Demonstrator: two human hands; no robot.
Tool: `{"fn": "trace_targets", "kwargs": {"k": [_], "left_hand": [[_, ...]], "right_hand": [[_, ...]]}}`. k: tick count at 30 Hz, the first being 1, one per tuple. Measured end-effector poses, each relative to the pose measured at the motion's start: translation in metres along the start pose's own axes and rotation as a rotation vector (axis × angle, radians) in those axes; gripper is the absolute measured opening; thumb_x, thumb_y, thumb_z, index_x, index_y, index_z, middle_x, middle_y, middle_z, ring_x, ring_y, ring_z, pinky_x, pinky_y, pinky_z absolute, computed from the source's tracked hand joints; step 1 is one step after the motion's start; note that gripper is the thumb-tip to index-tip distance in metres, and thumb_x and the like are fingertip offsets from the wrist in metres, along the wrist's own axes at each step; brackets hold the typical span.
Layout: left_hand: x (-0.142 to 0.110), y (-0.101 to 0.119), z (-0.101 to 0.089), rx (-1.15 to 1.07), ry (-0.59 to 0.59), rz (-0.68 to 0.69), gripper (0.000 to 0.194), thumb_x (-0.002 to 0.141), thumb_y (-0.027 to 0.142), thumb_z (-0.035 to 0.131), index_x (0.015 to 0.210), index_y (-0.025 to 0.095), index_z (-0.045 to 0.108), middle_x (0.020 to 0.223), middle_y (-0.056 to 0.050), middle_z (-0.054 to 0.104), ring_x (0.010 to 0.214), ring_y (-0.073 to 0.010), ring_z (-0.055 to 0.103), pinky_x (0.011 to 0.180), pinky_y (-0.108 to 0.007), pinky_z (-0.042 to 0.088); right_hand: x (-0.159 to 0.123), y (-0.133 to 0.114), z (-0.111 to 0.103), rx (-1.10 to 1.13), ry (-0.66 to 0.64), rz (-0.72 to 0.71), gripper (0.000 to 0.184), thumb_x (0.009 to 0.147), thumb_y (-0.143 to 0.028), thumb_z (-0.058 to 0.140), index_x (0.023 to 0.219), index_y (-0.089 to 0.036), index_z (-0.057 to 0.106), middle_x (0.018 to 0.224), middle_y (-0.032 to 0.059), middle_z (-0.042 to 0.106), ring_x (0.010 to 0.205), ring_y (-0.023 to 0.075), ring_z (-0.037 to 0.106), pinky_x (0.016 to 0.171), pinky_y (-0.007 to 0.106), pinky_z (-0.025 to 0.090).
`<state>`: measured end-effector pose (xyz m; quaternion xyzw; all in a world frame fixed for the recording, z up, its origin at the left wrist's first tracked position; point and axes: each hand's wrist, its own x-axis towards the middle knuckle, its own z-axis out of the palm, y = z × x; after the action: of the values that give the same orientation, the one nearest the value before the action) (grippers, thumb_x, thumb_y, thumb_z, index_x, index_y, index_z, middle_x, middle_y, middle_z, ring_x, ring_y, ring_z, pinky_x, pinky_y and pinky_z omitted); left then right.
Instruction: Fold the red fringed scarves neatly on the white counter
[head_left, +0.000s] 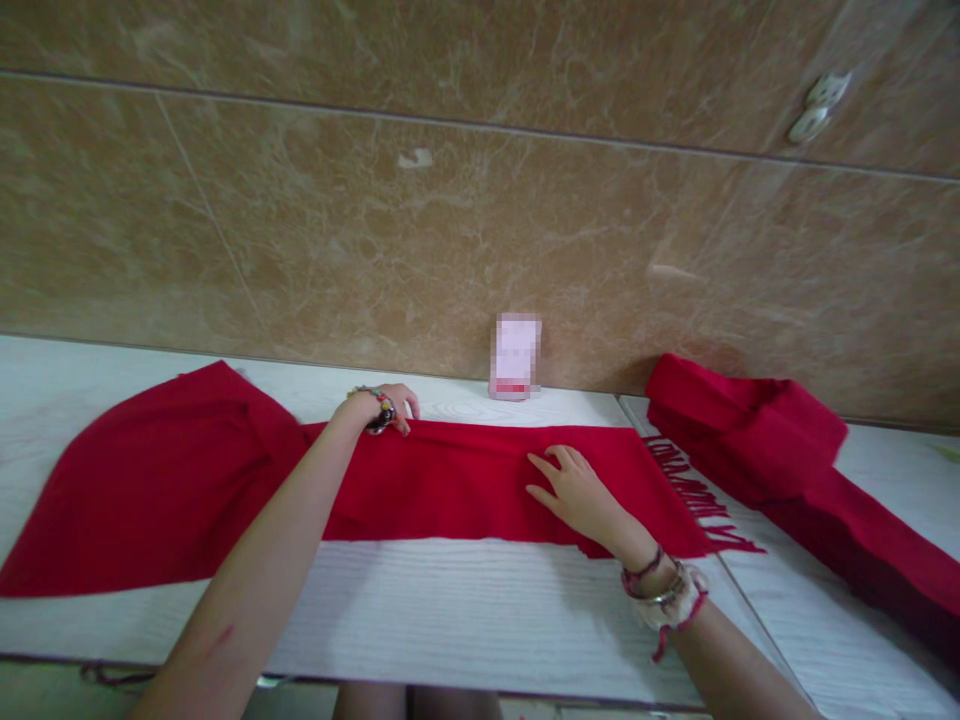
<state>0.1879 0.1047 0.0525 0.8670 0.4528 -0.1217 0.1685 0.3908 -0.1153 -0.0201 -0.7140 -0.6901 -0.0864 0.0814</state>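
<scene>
Fringed red scarf (pixel 465 490) lies lengthwise on the white wood-grain table (pixel 450 605). Right hand (pixel 577 490), fingers spread, grasping nothing, rests on it, presumably to flatten it; left hand (pixel 396 402), loosely curled, is at the far edge, grip unclear.

One head-worn camera looks forward and down across a pale worktop (pixel 450 610), from above its near edge, close enough that both forearms (pixel 277 540) reach in from the near side. The left hand (pixel 394 402) and right hand (pixel 577 492) sit around mid-view. A tiled wall (pixel 450 240) fills the far half; the person's legs (pixel 375 702) show at the near edge.
</scene>
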Motion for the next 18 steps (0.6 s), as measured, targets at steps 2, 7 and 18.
{"fn": "trace_targets", "kwargs": {"k": [2, 7, 18], "left_hand": [[0.000, -0.001, -0.002, 0.008, 0.061, -0.004, 0.020, 0.058, 0.018, 0.058, 0.077, 0.016, 0.063, 0.067, 0.000, 0.064, 0.066, -0.0135, 0.057, 0.056, -0.018, 0.041], [0.002, -0.005, 0.000, 0.024, 0.112, 0.006, 0.016, 0.065, 0.023, 0.053, 0.076, 0.018, 0.062, 0.073, 0.002, 0.064, 0.070, -0.0135, 0.057, 0.059, -0.018, 0.041], [0.009, 0.002, 0.013, 0.088, 0.036, 0.003, 0.013, 0.063, 0.024, 0.055, 0.071, 0.016, 0.063, 0.073, -0.001, 0.065, 0.070, -0.0152, 0.057, 0.059, -0.020, 0.041]], "right_hand": [[0.000, 0.000, -0.001, 0.006, 0.001, -0.001, 0.039, 0.080, -0.035, 0.049, 0.114, -0.016, 0.054, 0.107, 0.0141, 0.052, 0.101, 0.0251, 0.046, 0.087, 0.039, 0.038], [0.000, 0.000, -0.001, 0.013, 0.021, -0.009, 0.038, 0.080, -0.036, 0.048, 0.113, -0.017, 0.055, 0.106, 0.0132, 0.053, 0.100, 0.0250, 0.046, 0.087, 0.040, 0.038], [-0.001, 0.000, -0.001, -0.009, 0.019, -0.012, 0.039, 0.080, -0.035, 0.050, 0.114, -0.015, 0.055, 0.106, 0.0133, 0.053, 0.099, 0.0250, 0.047, 0.088, 0.039, 0.038]]}}
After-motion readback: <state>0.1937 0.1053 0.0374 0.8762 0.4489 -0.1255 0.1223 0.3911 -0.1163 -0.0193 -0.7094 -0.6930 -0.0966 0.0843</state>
